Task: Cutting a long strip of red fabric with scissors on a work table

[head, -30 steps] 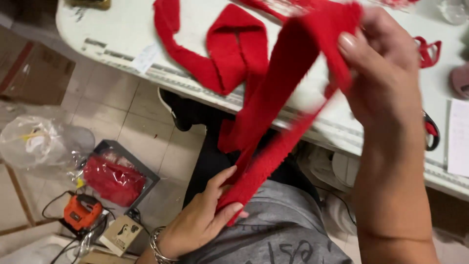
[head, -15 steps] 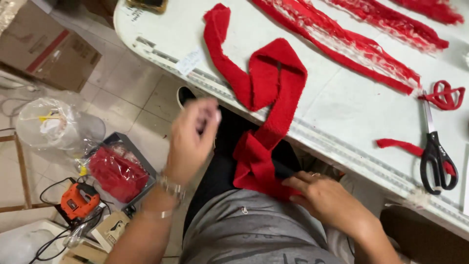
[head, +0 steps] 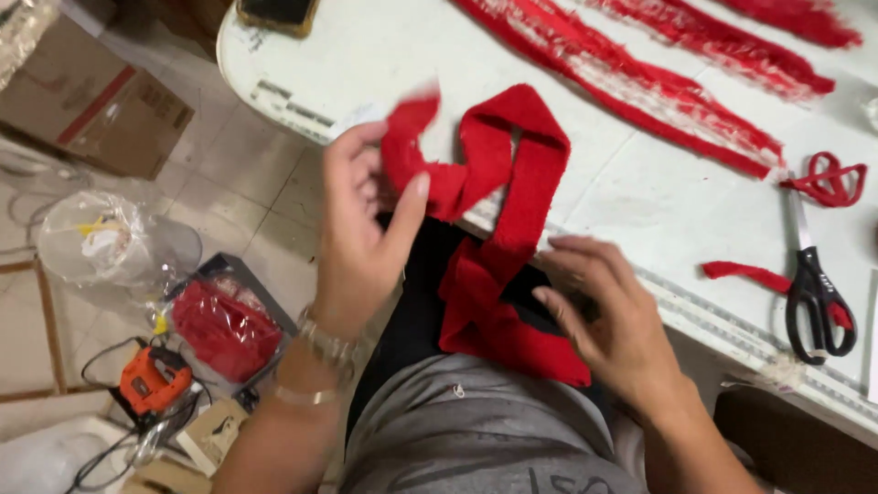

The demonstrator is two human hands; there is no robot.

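A long red fabric strip (head: 512,192) lies folded over the edge of the white table (head: 640,229) and hangs down into my lap. My left hand (head: 361,238) is raised at the table edge and pinches one end of the strip between thumb and fingers; that end is blurred. My right hand (head: 608,320) hovers just right of the hanging part, fingers spread, close to the fabric but not clearly gripping it.
Black-handled scissors (head: 814,293) lie at the table's right, with a small red scrap (head: 745,273) and a red loop (head: 828,178) nearby. Long fringed red strips (head: 640,87) cross the tabletop. A dark phone (head: 274,14) sits far left. On the floor are an orange power tool (head: 151,380), bags and cardboard boxes.
The left hand rose from beside my lap to the table edge and took hold of the strip's end. The right hand lifted off the fabric in my lap and opened.
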